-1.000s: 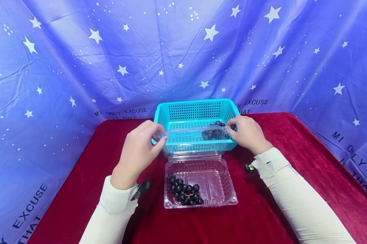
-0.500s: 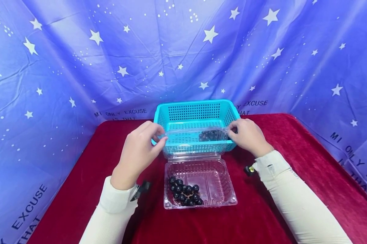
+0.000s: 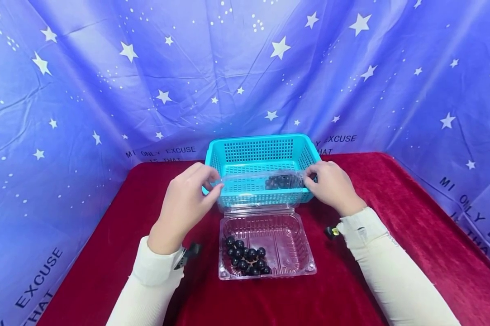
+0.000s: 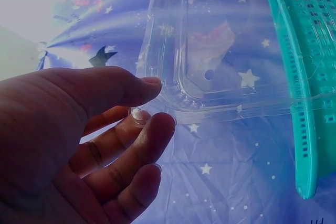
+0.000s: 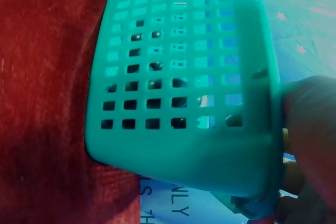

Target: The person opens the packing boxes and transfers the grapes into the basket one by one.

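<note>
A clear plastic clamshell box [image 3: 285, 244] lies open on the red cloth, with a bunch of dark grapes [image 3: 249, 258] in the left of its base. Its raised lid [image 4: 178, 90] leans back over the front of a turquoise basket [image 3: 261, 136]. My left hand [image 3: 189, 201] pinches the lid's left corner between thumb and fingers. At the lid's right corner, the curled thumb and fingers of my right hand [image 3: 334, 185] grip the edge, close to the basket's rim; their tips are partly hidden. More dark grapes [image 3: 283, 181] show through the lid, inside the basket.
A red velvet cloth [image 3: 391, 203] covers the table. Behind it hangs a blue-purple curtain [image 3: 212, 54] with white stars and lettering. The basket stands near the table's back edge, directly behind the box.
The grapes in the basket now sit lower; their top no longer shows above the lid's edge. My right hand has shifted slightly downward, while my left hand stays almost still on the lid.
</note>
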Tool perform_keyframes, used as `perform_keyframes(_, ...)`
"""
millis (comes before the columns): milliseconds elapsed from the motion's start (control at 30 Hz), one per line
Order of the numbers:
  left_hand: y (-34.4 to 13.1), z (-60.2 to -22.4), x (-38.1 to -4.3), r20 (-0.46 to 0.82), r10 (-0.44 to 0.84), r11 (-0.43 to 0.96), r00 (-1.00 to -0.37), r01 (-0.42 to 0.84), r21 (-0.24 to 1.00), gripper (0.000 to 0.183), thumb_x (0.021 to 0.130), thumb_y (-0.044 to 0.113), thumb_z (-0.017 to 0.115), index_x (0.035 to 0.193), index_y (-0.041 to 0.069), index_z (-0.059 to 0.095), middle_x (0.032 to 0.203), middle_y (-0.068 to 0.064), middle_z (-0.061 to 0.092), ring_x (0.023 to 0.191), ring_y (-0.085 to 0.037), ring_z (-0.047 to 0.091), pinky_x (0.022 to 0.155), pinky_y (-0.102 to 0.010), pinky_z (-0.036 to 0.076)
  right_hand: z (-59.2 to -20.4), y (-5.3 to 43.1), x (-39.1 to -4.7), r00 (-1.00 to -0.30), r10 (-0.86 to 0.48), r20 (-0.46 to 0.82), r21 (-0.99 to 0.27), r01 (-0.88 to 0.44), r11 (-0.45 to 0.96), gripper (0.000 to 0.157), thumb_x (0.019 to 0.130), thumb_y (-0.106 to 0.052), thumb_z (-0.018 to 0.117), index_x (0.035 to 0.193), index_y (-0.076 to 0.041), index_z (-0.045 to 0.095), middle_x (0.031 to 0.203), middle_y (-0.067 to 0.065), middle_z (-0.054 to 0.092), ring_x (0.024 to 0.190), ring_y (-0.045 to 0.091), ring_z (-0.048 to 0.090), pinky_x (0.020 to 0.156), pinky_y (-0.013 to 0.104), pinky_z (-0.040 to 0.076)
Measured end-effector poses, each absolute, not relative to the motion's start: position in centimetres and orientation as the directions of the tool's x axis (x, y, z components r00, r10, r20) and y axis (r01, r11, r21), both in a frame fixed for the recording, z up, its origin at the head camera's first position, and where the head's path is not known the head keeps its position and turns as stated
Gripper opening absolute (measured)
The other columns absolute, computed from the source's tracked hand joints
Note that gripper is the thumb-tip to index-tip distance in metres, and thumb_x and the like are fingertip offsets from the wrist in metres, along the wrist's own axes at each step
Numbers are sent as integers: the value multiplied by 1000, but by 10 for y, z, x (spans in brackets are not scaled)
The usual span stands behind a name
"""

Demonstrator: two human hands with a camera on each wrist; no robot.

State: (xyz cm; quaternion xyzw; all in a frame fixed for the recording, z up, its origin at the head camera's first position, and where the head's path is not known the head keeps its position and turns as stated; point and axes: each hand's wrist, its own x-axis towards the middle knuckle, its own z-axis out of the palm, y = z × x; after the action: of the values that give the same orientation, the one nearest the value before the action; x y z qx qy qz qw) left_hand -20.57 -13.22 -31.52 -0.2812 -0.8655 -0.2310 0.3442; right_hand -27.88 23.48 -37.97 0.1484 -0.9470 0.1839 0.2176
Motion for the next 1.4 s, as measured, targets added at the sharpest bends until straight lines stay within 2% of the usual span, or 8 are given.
perform_keyframes(233, -132, -316, -207, 730, 330, 733, -598, 649, 201, 13, 88, 13, 81, 95, 11, 71, 88, -2, 67, 72, -13, 67, 61, -29, 55, -375, 234, -270, -831, -210, 515, -301, -405, 864, 13, 89, -15, 67, 88, -11, 80, 92, 7, 74, 88, 31, 65, 79, 50, 52)
perform_keyframes(400, -133, -316, -206, 731, 332, 733, -596, 651, 197, 12, 88, 13, 81, 95, 10, 71, 88, -2, 67, 72, -13, 67, 61, -30, 55, -367, 234, -265, -850, -210, 483, -338, -402, 851, 11, 90, -15, 70, 89, -11, 80, 93, 7, 73, 90, 29, 66, 83, 49, 53)
perform_keyframes(567, -133, -316, -206, 733, 333, 732, -593, 652, 195, 12, 88, 13, 81, 95, 10, 71, 88, -1, 67, 72, -13, 68, 61, -30, 56, -352, 234, -254, -863, -227, 452, -366, -411, 835, 9, 92, -17, 71, 92, -12, 79, 91, 4, 71, 87, 27, 66, 80, 46, 53)
perform_keyframes(1033, -132, -316, -205, 731, 328, 731, -599, 651, 205, 13, 88, 13, 81, 95, 9, 71, 88, -4, 68, 72, -14, 68, 60, -31, 56, -327, 228, -229, -886, -260, 385, -362, -403, 840, 10, 94, -19, 68, 92, -18, 78, 94, 0, 70, 92, 25, 65, 82, 43, 52)
perform_keyframes(1167, -132, -316, -205, 738, 326, 728, -591, 655, 203, 13, 87, 12, 81, 95, 9, 71, 88, -3, 68, 71, -13, 67, 59, -30, 55, -322, 229, -223, -894, -266, 361, -358, -396, 846, 10, 95, -21, 68, 92, -19, 78, 94, -1, 70, 90, 22, 64, 80, 42, 52)
perform_keyframes(1400, -133, -318, -208, 745, 329, 725, -580, 661, 194, 13, 87, 11, 81, 94, 10, 71, 87, -2, 67, 71, -13, 67, 59, -31, 55, -312, 230, -210, -906, -281, 318, -342, -386, 857, 8, 94, -23, 70, 93, -22, 78, 86, -5, 70, 76, 14, 60, 71, 36, 51)
